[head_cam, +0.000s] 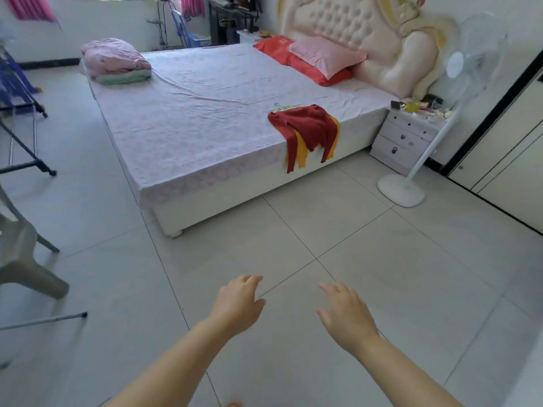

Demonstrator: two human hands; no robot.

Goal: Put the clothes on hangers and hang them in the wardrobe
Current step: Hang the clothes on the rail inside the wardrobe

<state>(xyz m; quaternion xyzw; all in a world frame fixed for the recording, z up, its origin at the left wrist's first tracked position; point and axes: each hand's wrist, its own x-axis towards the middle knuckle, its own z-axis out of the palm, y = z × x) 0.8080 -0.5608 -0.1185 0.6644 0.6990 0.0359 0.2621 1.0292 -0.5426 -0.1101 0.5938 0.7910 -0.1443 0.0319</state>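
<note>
Ahead, the red garment lies over a yellow garment at the near edge of the bed, sleeves hanging down its side. Both hands reach forward over the tiled floor, well apart from the clothes. The left hand and right hand hold nothing, fingers loosely spread. A wardrobe stands at the right, beside a white fan.

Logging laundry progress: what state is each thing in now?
Left hand, open, empty.
Right hand, open, empty.
Red top, unhung, draped over the bed edge, sleeves dangling.
Yellow top, unhung, under the red one.
Quilts, folded, stacked on the bed.
Drawers, shut.
Fan, upright; spinning or not, cannot tell.
</note>
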